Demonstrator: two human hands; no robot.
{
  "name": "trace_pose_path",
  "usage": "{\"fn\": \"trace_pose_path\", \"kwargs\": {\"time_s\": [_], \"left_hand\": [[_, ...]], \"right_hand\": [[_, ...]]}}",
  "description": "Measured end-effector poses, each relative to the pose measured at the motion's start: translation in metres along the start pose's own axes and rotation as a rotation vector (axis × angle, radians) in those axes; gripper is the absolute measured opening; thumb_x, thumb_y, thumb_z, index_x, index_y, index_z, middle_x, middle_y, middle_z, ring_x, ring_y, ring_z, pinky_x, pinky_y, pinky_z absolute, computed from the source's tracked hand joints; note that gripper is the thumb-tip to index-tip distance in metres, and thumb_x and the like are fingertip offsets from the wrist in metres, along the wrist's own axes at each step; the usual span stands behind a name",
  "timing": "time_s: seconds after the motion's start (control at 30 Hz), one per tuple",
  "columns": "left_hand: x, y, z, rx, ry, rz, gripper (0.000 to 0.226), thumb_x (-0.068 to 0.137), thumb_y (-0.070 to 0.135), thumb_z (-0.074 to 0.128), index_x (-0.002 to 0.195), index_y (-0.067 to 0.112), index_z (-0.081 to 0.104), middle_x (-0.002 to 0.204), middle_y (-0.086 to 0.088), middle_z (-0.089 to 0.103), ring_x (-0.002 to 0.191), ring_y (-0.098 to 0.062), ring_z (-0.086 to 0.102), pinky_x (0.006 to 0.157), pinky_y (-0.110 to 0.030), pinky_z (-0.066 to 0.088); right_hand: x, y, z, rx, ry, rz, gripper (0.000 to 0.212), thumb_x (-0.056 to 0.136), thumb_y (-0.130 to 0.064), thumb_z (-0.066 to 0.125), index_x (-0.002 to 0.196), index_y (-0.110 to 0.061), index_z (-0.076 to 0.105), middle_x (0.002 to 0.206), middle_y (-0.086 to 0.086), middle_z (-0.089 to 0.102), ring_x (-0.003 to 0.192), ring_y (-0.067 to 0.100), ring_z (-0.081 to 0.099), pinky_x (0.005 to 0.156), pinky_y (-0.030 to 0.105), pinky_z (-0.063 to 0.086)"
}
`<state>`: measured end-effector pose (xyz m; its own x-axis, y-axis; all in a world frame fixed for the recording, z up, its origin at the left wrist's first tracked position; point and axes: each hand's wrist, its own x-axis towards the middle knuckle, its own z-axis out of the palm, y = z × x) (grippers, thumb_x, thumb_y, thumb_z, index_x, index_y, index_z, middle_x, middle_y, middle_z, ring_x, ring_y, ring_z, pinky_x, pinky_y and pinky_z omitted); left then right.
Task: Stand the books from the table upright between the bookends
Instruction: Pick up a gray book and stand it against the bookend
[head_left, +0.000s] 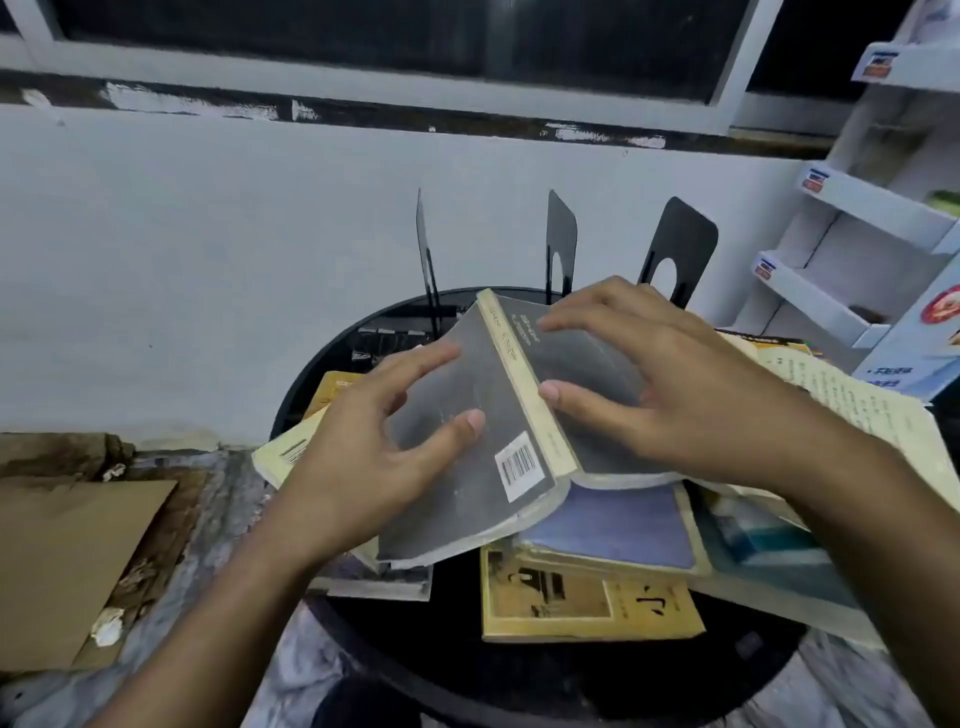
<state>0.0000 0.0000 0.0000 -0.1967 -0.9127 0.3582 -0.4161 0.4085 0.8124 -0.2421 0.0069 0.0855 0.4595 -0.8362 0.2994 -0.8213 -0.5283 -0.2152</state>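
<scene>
Both hands grip grey book (462, 488): left hand (363, 457) on back cover, right hand (696, 400) on front; bookends (562, 234) behind.

Pale wall (208, 260) under dark window (363, 31)
</scene>
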Motion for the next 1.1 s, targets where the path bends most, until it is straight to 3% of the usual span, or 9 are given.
{"fn": "trace_pose_path", "kwargs": {"time_s": [0.17,0.33,0.43,0.53,0.8,1.0,1.1], "left_hand": [[-0.009,-0.008,-0.007,0.031,0.042,-0.052,0.058,0.085,0.05,0.07,0.14,0.043,0.053,0.13,0.028,0.053,0.115,0.017,0.049,0.089,-0.01,0.043],[-0.006,-0.018,-0.009,0.08,0.025,-0.061,0.063,0.085,0.048,0.071,0.143,0.031,0.053,0.141,0.017,0.052,0.12,0.007,0.048,0.091,-0.008,0.038],[-0.001,-0.022,-0.008,0.124,0.008,-0.063,0.067,0.084,0.053,0.072,0.144,0.03,0.052,0.144,0.013,0.052,0.125,0.002,0.045,0.095,-0.015,0.037],[0.005,-0.025,-0.007,0.113,-0.009,-0.09,0.07,0.082,0.056,0.072,0.143,0.03,0.052,0.145,0.013,0.05,0.13,-0.005,0.047,0.101,-0.022,0.038],[0.008,-0.03,-0.002,0.111,-0.042,-0.112,0.075,0.081,0.058,0.073,0.144,0.022,0.053,0.149,0.009,0.048,0.13,-0.004,0.046,0.107,-0.023,0.038],[0.009,-0.03,0.001,0.179,-0.085,-0.164,0.095,0.07,0.083,0.058,0.146,0.026,0.049,0.154,0.011,0.042,0.145,-0.012,0.031,0.119,-0.045,0.031],[0.009,-0.024,0.005,0.248,-0.119,-0.181,0.09,0.074,0.086,0.052,0.148,0.034,0.045,0.156,0.016,0.036,0.147,-0.012,0.022,0.121,-0.048,0.02]], "right_hand": [[0.017,-0.005,0.004,-0.092,-0.044,0.027,0.055,0.09,-0.064,0.049,0.136,-0.034,0.054,0.135,-0.015,0.046,0.127,0.003,0.036,0.101,0.027,0.035],[0.051,-0.005,0.008,-0.174,-0.105,0.034,0.059,0.092,-0.063,0.053,0.139,-0.028,0.053,0.126,-0.007,0.047,0.123,0.01,0.04,0.099,0.03,0.037],[0.076,-0.006,0.011,-0.21,-0.166,0.059,0.061,0.091,-0.063,0.056,0.14,-0.025,0.051,0.111,-0.007,0.044,0.107,0.012,0.044,0.095,0.034,0.043],[0.1,-0.004,0.015,-0.256,-0.236,0.075,0.063,0.091,-0.062,0.057,0.14,-0.023,0.049,0.103,-0.008,0.046,0.099,0.012,0.043,0.086,0.031,0.039],[0.136,0.005,0.031,-0.376,-0.389,0.167,0.063,0.087,-0.064,0.06,0.136,-0.026,0.05,0.121,0.005,0.056,0.11,0.025,0.054,0.089,0.038,0.045],[0.143,0.003,0.034,-0.357,-0.355,0.173,0.039,0.087,-0.039,0.067,0.118,-0.016,0.059,0.113,0.007,0.063,0.099,0.024,0.056,0.078,0.034,0.047],[0.14,0.001,0.029,-0.321,-0.277,0.15,0.034,0.087,-0.032,0.066,0.114,-0.012,0.062,0.105,0.007,0.063,0.097,0.023,0.054,0.075,0.029,0.041]]}}
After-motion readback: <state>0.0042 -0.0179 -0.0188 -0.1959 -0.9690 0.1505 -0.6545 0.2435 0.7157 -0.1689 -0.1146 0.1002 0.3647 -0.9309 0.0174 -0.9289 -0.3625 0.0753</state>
